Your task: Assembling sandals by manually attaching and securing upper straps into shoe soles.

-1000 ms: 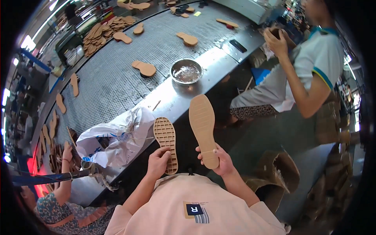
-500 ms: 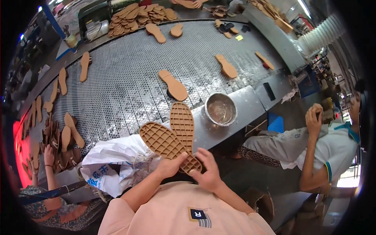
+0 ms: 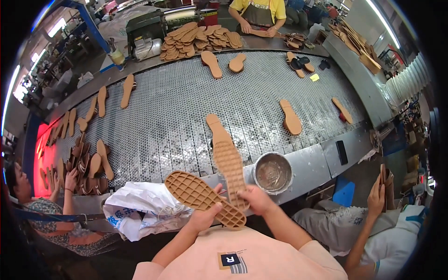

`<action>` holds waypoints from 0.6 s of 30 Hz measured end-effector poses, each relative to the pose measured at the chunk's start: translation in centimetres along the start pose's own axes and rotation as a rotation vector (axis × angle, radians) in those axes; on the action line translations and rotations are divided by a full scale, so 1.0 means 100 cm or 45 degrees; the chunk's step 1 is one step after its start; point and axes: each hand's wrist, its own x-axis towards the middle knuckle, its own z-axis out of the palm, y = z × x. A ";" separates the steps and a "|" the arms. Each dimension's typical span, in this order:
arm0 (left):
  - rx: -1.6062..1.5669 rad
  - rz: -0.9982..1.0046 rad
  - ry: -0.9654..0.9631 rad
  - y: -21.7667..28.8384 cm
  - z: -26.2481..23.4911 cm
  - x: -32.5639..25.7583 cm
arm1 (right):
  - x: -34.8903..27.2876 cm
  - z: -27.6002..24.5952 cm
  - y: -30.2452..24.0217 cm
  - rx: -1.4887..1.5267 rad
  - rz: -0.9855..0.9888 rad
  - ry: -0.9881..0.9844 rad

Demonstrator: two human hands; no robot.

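A tan shoe sole [image 3: 193, 193] with a raised grid of ribs facing up is gripped near its narrow end by my left hand [image 3: 206, 217]. My right hand [image 3: 257, 199] pinches the lower end of a second ribbed sole [image 3: 228, 161], which is slightly smeared by motion. The two soles lean apart at their far ends and come close near my hands. Just beyond the second one, a tan sandal sole [image 3: 213, 121] lies on the mesh conveyor belt [image 3: 168, 112], partly hidden by it.
A metal bowl [image 3: 273, 172] with residue sits on the belt's edge beside my right hand. At my left is a white sack [image 3: 142, 205]. Several sandals [image 3: 84, 163] and a sole pile [image 3: 200, 39] lie further off. Co-workers sit left, right and across; a black object [image 3: 341, 152] lies right.
My right hand, open beside the soles before, now grips the second sole and has drawn it away from the one in my left hand. The whole view has tilted upward.
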 end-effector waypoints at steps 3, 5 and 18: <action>-0.075 0.055 0.121 0.005 0.006 0.000 | 0.035 -0.043 -0.070 -0.099 -0.145 0.096; -0.078 -0.017 0.224 0.001 0.004 -0.006 | 0.062 -0.065 -0.125 -0.084 -0.336 0.188; -0.143 0.007 0.616 0.002 0.015 -0.007 | 0.151 -0.169 -0.269 -0.004 -0.641 0.447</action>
